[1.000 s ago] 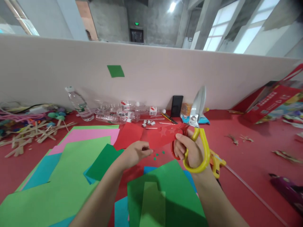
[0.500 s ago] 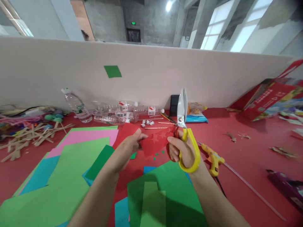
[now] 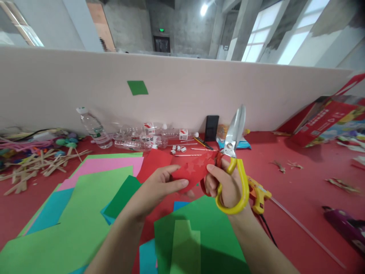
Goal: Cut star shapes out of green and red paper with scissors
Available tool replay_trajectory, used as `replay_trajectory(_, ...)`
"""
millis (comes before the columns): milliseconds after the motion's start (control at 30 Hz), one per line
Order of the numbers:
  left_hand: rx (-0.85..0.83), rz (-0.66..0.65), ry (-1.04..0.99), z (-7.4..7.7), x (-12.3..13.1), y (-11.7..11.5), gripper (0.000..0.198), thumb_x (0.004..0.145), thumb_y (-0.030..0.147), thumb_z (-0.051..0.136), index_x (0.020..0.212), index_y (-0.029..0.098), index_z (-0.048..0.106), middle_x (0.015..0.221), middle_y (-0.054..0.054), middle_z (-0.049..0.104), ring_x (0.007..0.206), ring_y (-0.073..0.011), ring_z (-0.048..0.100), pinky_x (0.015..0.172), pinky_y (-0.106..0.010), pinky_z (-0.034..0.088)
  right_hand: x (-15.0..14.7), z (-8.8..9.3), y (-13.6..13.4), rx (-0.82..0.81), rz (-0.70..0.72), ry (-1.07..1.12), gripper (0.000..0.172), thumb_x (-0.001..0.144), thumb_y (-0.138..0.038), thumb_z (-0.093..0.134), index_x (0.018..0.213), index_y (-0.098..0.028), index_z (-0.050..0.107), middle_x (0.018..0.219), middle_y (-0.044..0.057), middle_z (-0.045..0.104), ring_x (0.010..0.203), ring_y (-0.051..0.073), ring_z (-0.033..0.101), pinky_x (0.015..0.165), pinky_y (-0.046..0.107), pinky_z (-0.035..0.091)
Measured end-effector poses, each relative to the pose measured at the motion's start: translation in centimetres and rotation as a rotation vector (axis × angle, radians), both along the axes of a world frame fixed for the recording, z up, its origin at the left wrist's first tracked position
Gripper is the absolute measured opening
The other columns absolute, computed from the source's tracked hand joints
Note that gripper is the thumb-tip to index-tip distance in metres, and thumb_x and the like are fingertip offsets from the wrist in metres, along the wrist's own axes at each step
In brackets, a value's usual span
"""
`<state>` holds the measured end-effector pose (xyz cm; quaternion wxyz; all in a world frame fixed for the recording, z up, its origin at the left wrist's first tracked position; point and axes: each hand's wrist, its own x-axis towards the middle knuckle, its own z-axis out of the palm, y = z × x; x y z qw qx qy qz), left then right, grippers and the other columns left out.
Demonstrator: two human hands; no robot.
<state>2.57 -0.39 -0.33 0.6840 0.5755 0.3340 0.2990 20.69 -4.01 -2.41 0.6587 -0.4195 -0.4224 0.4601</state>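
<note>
My left hand [image 3: 159, 190] pinches the left end of a small red paper sheet [image 3: 196, 163], thumb on its near face. Star outlines show on that sheet. My right hand [image 3: 225, 182] grips the sheet's right end between thumb and fingers. Hooked over the same hand are scissors [image 3: 242, 190] with yellow and red handles, their metal blades pointing up and away. Behind my left hand lies another red sheet [image 3: 155, 161]. Below the hands a dark green sheet [image 3: 216, 228] rests on the red table, with light green strips [image 3: 185, 247] on top.
Coloured sheets [image 3: 94, 201] spread at left, beside wooden sticks [image 3: 42, 163]. Plastic bottles [image 3: 137, 142] and a black phone-like slab [image 3: 211, 128] line the white partition [image 3: 182, 91]. A yellow glue gun [image 3: 259, 196] lies right of my hand; a purple glue gun [image 3: 345, 226] is farther right.
My left thumb has moved right and down onto the red sheet, which is now tilted and bent. The scissors have swung rightward with my right hand.
</note>
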Motion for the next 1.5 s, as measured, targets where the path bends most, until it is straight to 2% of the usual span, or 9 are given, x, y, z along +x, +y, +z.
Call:
replay_trajectory(67,0.007,0.062,-0.011,0.0,0.2,0.0,0.012,0.08,0.031,0.081,0.086,0.021,0.078,0.07,-0.003,0.08,0.07,-0.0175,0.073,0.076,-0.03,0.058,0.3,-0.4,0.0,0.01,0.013,-0.029,0.041,0.09,-0.043,0.069,0.062,-0.024,0.046,0.04,-0.009,0.043,0.031,0.008,0.039,0.037,0.021,0.037)
replay_trajectory(167,0.034,0.288,-0.094,0.6,0.1,0.0,0.015,0.074,0.029,0.083,0.079,0.02,0.073,0.061,-0.001,0.076,0.059,-0.015,0.07,0.063,-0.026,0.057,1.2,-1.1,-0.2,0.004,0.06,-0.084,0.04,0.095,-0.056,0.063,0.074,-0.023,0.055,0.046,-0.011,0.039,0.034,0.008,0.031,0.038,0.022,0.032)
replay_trajectory(300,0.045,0.593,-0.153,1.9,-0.9,0.1,0.032,0.066,0.028,0.086,0.087,0.02,0.063,0.058,0.001,0.074,0.043,-0.0145,0.064,0.038,-0.021,0.044,2.0,-0.7,-0.7,-0.029,0.303,-0.401,0.05,0.086,-0.069,0.07,0.076,-0.022,0.056,0.06,-0.007,0.043,0.05,0.011,0.037,0.049,0.024,0.033)
replay_trajectory(400,0.099,0.7,-0.16,2.3,-1.9,0.1,0.035,0.068,0.026,0.086,0.089,0.02,0.059,0.062,0.0,0.076,0.041,-0.0155,0.065,0.036,-0.021,0.045,1.9,0.5,-1.3,-0.193,0.443,-0.615,0.061,0.08,-0.081,0.068,0.075,-0.022,0.05,0.068,-0.005,0.043,0.058,0.013,0.037,0.051,0.025,0.029)
replay_trajectory(567,0.2,0.74,-0.237,2.1,-2.8,0.4,0.019,0.078,0.026,0.081,0.084,0.016,0.066,0.066,-0.001,0.077,0.044,-0.0106,0.064,0.042,-0.019,0.052,1.2,1.0,-1.8,-0.317,0.535,-0.777,0.074,0.071,-0.094,0.064,0.078,-0.022,0.049,0.071,-0.004,0.042,0.064,0.014,0.033,0.055,0.026,0.029)
replay_trajectory(700,0.219,0.806,-0.298,2.3,-3.3,0.4,0.012,0.078,0.021,0.078,0.079,0.016,0.067,0.063,-0.001,0.076,0.041,-0.0082,0.06,0.038,-0.015,0.045,1.1,1.1,-2.0,-0.328,0.517,-0.792,0.081,0.07,-0.102,0.051,0.08,-0.022,0.048,0.071,-0.004,0.041,0.065,0.014,0.033,0.056,0.027,0.027)
replay_trajectory(800,0.163,0.742,-0.286,2.4,-3.7,0.1,0.012,0.074,0.019,0.08,0.078,0.015,0.07,0.062,-0.002,0.076,0.038,-0.0083,0.058,0.034,-0.015,0.042,1.0,1.7,-2.0,-0.324,0.547,-0.805,0.084,0.066,-0.106,0.047,0.078,-0.022,0.045,0.07,-0.005,0.039,0.064,0.014,0.032,0.055,0.027,0.025)
replay_trajectory(1133,0.091,0.59,-0.253,2.5,-2.9,-0.3,0.01,0.07,0.019,0.082,0.066,0.015,0.073,0.051,0.0,0.069,0.032,-0.0043,0.051,0.033,-0.012,0.037,0.7,1.5,-2.0,-0.219,0.616,-0.681,0.079,0.073,-0.101,0.051,0.077,-0.022,0.044,0.072,-0.005,0.037,0.066,0.014,0.031,0.056,0.027,0.024)
replay_trajectory(1500,0.137,0.602,-0.232,2.4,-2.3,-0.8,0.01,0.076,0.018,0.076,0.068,0.016,0.07,0.053,0.002,0.068,0.037,-0.0062,0.055,0.036,-0.014,0.04,0.4,1.3,-2.2,-0.18,0.651,-0.61,0.073,0.078,-0.095,0.054,0.079,-0.023,0.042,0.073,-0.004,0.036,0.066,0.015,0.032,0.055,0.026,0.026)
